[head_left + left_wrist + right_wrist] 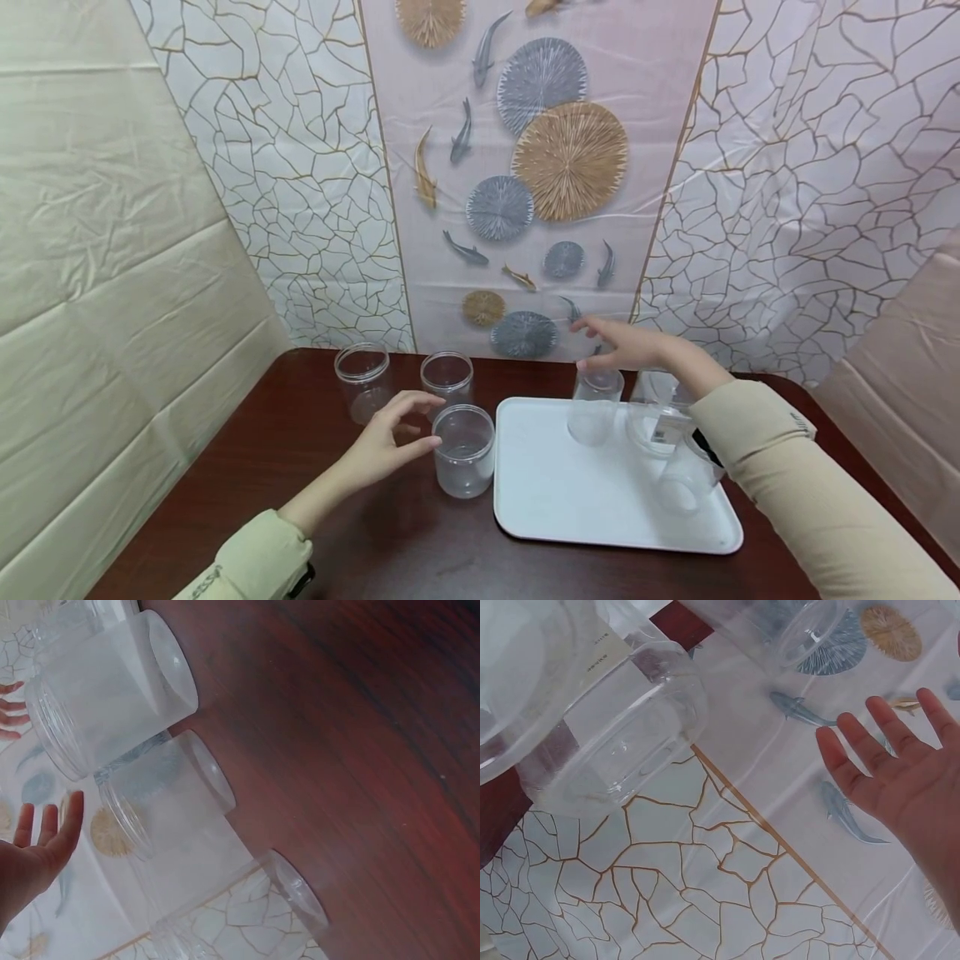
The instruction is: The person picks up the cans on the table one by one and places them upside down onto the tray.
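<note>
My left hand [390,437] is beside a clear round jar [465,477], thumb and fingers parted near its rim. In the left wrist view that hand [37,859] shows apart from the jars, holding nothing. Behind the front jar are a second clear jar [448,379] and a third [364,392] farther left. Over the back of the white tray [555,500], my right hand [626,343] hovers above a clear container [596,408]. Its fingers are extended in the right wrist view, where the hand [900,757] grips nothing.
Two more clear containers sit on the tray's right half, one at the back [651,417] and one nearer the front [686,483], partly hidden by the right sleeve [780,450]. The dark red wooden table [390,542] meets a patterned cloth wall [480,217] behind.
</note>
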Demonstrator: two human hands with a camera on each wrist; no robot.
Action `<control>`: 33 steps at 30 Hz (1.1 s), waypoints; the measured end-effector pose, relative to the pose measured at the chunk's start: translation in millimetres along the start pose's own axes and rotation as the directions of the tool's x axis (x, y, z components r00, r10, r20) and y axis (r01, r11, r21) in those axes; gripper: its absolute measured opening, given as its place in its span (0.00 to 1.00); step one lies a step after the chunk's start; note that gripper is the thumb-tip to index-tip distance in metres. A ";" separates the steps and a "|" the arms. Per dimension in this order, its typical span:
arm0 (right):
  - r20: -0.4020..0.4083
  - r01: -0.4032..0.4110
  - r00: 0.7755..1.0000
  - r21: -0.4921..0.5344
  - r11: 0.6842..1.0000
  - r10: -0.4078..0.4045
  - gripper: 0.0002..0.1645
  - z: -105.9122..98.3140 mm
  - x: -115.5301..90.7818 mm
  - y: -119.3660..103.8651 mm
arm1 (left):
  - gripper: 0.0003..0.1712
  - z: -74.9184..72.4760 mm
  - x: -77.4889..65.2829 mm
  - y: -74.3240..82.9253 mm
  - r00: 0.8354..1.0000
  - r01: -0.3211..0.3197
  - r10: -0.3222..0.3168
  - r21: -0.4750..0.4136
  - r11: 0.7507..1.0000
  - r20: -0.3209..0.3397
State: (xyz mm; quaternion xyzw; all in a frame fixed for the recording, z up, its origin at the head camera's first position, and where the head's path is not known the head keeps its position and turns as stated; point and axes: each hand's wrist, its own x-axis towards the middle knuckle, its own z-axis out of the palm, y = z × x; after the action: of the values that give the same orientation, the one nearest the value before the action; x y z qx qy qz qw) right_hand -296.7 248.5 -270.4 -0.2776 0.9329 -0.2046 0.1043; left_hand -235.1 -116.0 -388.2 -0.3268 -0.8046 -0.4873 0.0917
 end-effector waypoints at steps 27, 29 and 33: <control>-0.419 0.106 0.905 0.057 0.993 -0.072 0.37 43.9 -15.0 -43.3 | 0.40 12.4 29.1 14.5 0.962 -0.258 0.187 0.452 0.854 0.197; -0.426 0.134 0.900 0.076 0.988 -0.089 0.37 49.5 -16.3 -44.7 | 0.40 13.9 31.5 14.4 0.958 -0.269 0.182 0.467 0.842 0.223; -0.415 0.163 0.904 0.119 0.980 -0.100 0.38 60.3 -17.4 -40.9 | 0.42 15.0 37.4 14.7 0.952 -0.257 0.131 0.487 0.835 0.277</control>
State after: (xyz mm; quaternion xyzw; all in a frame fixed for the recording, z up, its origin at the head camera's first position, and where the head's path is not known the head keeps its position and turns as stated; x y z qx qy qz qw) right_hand -244.4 207.5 -305.0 -0.2825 0.8951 -0.3342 -0.0857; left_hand -252.3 -82.5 -367.8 -0.4251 -0.8731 -0.1995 0.1307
